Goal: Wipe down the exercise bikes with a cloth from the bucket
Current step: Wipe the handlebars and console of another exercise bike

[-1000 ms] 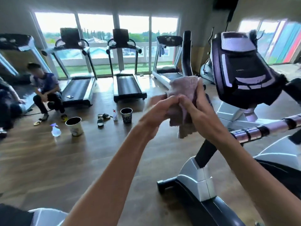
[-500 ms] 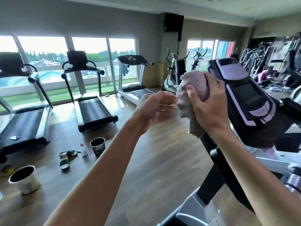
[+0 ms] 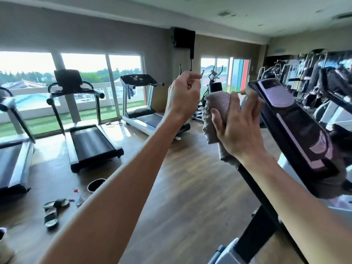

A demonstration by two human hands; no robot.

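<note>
Right hand [image 3: 240, 128] grips cloth [image 3: 217, 113], thumb across it, fingers wrapped behind; cloth bunched, just beside bike console [image 3: 297, 134] at 9 o'clock of it. Left hand [image 3: 182, 96] raised at 9 o'clock of cloth, apart, fingers loosely curled, holding nothing. No legible writing on console; blurred.

Both bare forearms reach up and away from the near edge toward the middle of the view. The left hand [image 3: 183, 96] is raised on the left, its back toward the camera, fingers loosely curled with the tips drawn together, holding nothing that shows. The right hand [image 3: 239, 126] is just to its right and slightly lower, fingers spread and thumb wrapped round a cloth [image 3: 216, 113], wrist bent back.
</note>
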